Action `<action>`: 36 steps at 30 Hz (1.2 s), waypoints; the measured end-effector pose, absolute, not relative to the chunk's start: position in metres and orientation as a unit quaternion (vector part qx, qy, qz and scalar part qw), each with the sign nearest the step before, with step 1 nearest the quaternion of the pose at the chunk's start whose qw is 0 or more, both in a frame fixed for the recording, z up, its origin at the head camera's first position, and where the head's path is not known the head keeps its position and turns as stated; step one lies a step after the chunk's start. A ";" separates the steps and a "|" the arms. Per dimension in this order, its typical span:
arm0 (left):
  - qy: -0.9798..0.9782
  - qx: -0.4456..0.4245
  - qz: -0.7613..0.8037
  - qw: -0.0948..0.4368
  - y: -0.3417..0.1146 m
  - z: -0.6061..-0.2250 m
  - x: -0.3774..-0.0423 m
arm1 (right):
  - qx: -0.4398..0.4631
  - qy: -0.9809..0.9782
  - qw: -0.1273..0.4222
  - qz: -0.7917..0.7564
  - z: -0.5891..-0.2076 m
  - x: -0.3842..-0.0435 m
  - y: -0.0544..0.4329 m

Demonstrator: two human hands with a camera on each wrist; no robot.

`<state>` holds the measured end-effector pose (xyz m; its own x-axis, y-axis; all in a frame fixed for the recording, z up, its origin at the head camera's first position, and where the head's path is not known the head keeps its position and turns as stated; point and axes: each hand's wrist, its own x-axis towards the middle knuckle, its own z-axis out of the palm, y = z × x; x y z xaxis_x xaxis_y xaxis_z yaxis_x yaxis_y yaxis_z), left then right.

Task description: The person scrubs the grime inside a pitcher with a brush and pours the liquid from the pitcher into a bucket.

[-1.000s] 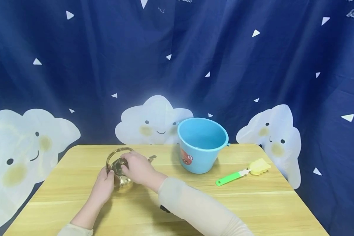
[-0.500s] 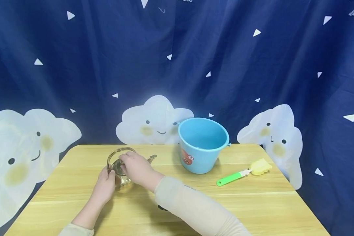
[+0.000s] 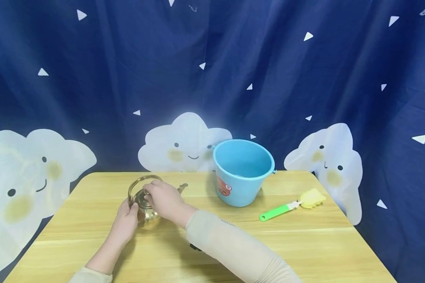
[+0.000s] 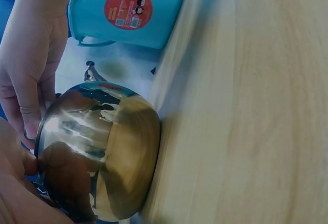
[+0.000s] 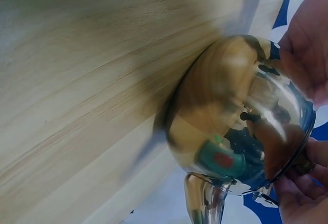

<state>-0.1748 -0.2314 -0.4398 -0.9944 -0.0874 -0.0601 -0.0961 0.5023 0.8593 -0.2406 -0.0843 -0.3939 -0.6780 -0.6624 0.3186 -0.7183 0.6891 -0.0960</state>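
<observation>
A shiny brass-coloured teapot (image 3: 150, 215) stands on the left part of the table, its spout (image 3: 183, 187) pointing right and its arched handle (image 3: 136, 182) raised. My left hand (image 3: 125, 224) grips the pot's left side, thumb up near the foot of the handle. Reaching under the arch, my right hand (image 3: 168, 202) pinches the knob of the lid (image 3: 139, 198), which sits on the pot's mouth. In the right wrist view the fingers close round the dark knob (image 5: 301, 166). The left wrist view shows the rounded body (image 4: 102, 147) mirroring both hands.
Right of the teapot stands a light blue bucket (image 3: 243, 188) with a red sticker. A green-handled tool with a pale yellow head (image 3: 311, 198) lies farther right on the wooden table (image 3: 304, 251). A dark blue curtain (image 3: 269, 59) with clouds hangs behind.
My right hand's fingers have shifted slightly at the lid knob. The left hand keeps its grip and the teapot stays in place. The head view has tilted a little.
</observation>
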 end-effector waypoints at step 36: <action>0.872 -0.045 0.488 0.005 -0.230 -0.442 -0.176 | 0.368 -0.909 0.143 0.134 -0.385 -0.239 -0.078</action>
